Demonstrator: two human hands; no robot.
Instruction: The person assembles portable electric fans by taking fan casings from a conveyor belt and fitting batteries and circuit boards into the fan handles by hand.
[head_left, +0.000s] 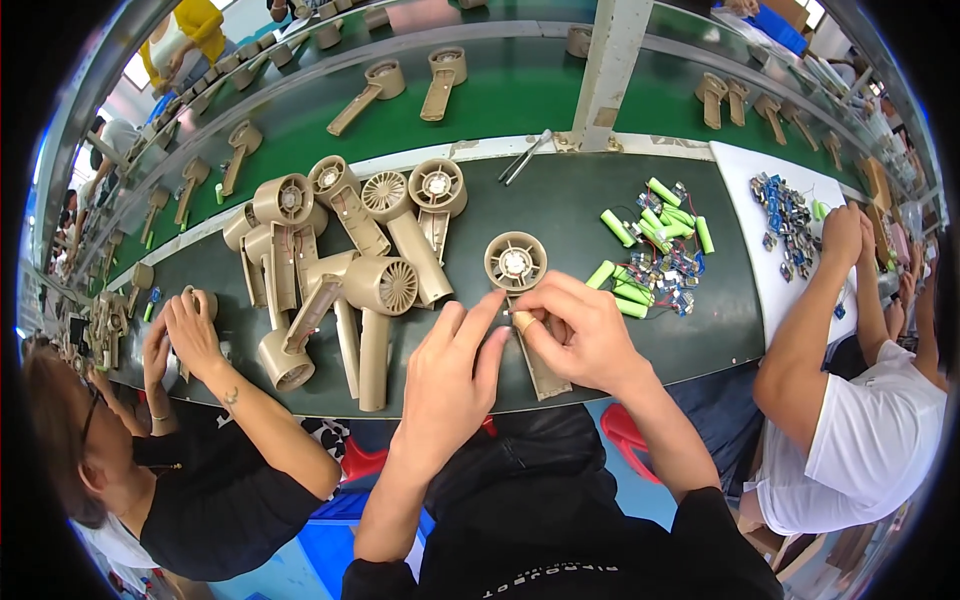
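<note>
In front of me on the dark green bench lies a beige handheld fan housing (516, 262), its round, spoked head away from me and its open handle towards me. My left hand (450, 375) is at the left of its neck, index finger and thumb closed against the housing. From the right, my right hand (580, 335) pinches at the neck, with a beige cover on one fingertip. Something small and whitish shows between the fingertips; I cannot make out what the right hand holds. Part of the handle is hidden under my hands.
Several fan housings (385, 285) are piled at the left. Green battery cells with wired circuit boards (655, 245) lie at the right, and tweezers (525, 158) at the back. A conveyor (500, 90) carries more housings behind a metal post (607, 75). Co-workers sit close on both sides.
</note>
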